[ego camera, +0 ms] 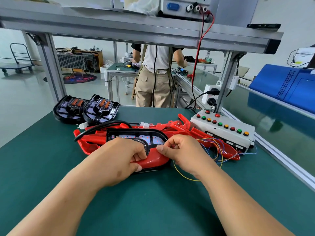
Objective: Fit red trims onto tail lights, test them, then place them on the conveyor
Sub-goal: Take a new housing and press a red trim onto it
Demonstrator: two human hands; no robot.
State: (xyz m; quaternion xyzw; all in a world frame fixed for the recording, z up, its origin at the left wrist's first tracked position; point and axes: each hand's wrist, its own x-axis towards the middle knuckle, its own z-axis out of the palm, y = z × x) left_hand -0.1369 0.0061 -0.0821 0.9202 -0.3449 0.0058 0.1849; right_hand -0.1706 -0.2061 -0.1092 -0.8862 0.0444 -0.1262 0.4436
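Fitting: left hand [122, 155] and right hand [179, 150] fingers pinch the red trim [153, 161] onto the tail light [134, 135] beneath them (seemingly unseated); firm pressing next.

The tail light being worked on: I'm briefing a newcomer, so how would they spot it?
On the green bench mat, look at the near side of the pile of loose red trims. The tail light lies there with the left hand and right hand gripping the red trim along its near edge. The two other tail lights, at the far left, lie untouched and trimless, showing orange lenses.
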